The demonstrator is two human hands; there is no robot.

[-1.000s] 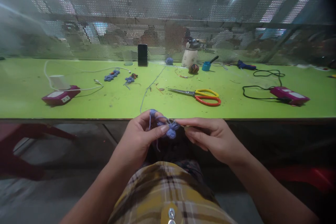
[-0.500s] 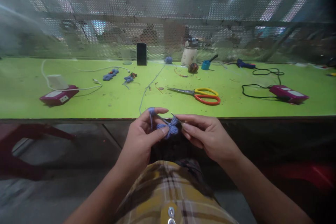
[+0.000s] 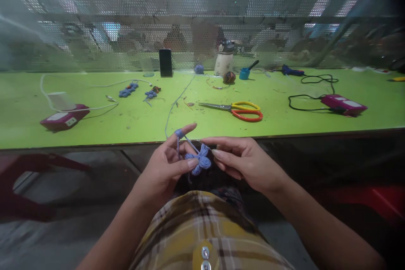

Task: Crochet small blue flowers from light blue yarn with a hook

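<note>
Left hand (image 3: 163, 164) pinches the blue yarn flower (image 3: 204, 163) between thumb and fingers, in front of the green table (image 3: 139, 124), a strand (image 3: 179, 133) wound round the index finger. Right hand (image 3: 245, 158) grips a thin, mostly hidden hook (image 3: 210, 149) beside the upper petal. Scissors (image 3: 245, 112) lie beyond.

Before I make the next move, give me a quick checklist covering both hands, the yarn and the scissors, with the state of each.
1. Left hand pinching the blue petalled piece: ok.
2. Blue yarn wrapped around the left index finger: ok.
3. Right hand gripping a tool: cannot tell; anything it pinches is too fine to make out.
4. Strand running back to the blue ball without a visible tangle: ok.
5. Scissors lying apart from that strand: ok.
</note>
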